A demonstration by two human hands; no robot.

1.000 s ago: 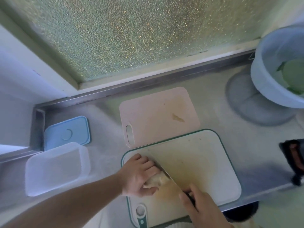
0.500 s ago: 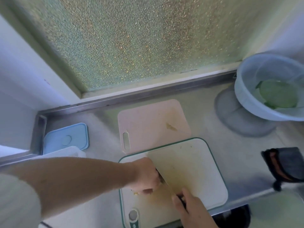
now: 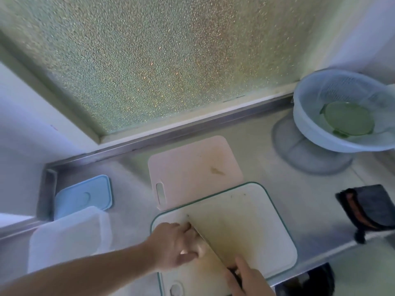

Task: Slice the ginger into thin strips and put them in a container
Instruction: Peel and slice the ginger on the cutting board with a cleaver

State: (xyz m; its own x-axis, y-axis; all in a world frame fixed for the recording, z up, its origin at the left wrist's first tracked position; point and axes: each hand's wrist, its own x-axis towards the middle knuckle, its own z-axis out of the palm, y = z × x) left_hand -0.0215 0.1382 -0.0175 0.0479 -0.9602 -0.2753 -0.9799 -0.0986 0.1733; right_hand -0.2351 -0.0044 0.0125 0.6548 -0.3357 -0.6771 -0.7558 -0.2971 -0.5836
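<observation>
On the white cutting board with a green rim (image 3: 267, 227), my left hand (image 3: 173, 244) curls over a pale piece of ginger (image 3: 199, 245) and holds it down. My right hand (image 3: 248, 278) grips the dark handle of a wide knife (image 3: 215, 240) at the bottom edge of the view. The blade stands on edge against the ginger, right beside my left fingers. A clear plastic container (image 3: 68, 238) sits to the left of the board, nothing visible inside it. Most of the ginger is hidden under my fingers.
A pink cutting board (image 3: 192, 174) lies behind the white one with a small scrap on it. A blue lid (image 3: 83, 196) rests in the left corner. A white colander (image 3: 346, 110) stands at the back right, a dark cloth (image 3: 369, 208) near the counter's right edge.
The view has tilted and shifted. My left hand stays on the ginger and the knife stays against it; the clear container, hidden behind my arm half a second ago, shows again.
</observation>
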